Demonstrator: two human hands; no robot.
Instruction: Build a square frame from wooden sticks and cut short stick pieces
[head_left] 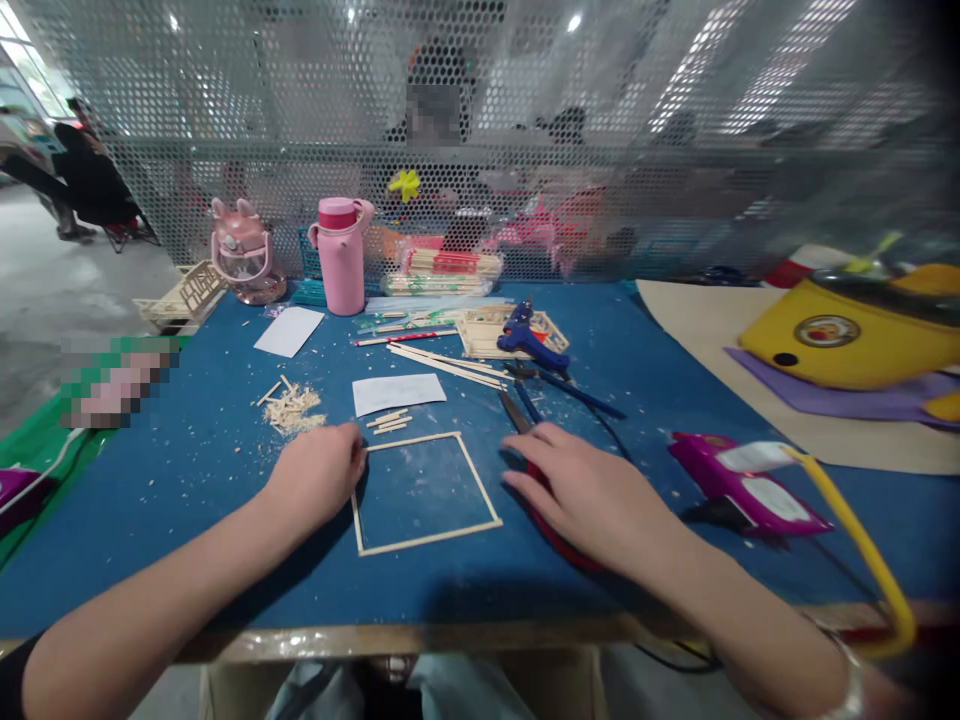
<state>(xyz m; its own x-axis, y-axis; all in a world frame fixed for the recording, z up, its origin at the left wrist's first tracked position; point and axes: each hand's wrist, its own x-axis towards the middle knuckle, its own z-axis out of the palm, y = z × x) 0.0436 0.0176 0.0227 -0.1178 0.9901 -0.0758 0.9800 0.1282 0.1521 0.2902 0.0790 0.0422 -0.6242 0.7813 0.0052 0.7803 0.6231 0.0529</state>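
A square frame of thin wooden sticks (431, 538) lies flat on the blue table. At its far left corner my left hand (319, 472) is closed, its curled fingers pinching the stick there; the fingertips are partly hidden. To the right of the frame, my right hand (577, 490) is over a red-handled cutting tool with dark jaws (515, 411), thumb and fingers apart. The palm hides much of the tool's handles. Several short stick pieces (390, 421) and a white paper strip (399, 394) lie just beyond the frame.
Stick scraps (292, 408) are heaped left. Long sticks (446, 365), a blue glue gun (529, 338) and pliers (577, 390) lie further back. A pink bottle (343, 265) stands near the mesh screen (277, 190). On the right are a purple device (750, 485) and a yellow bag (855, 330).
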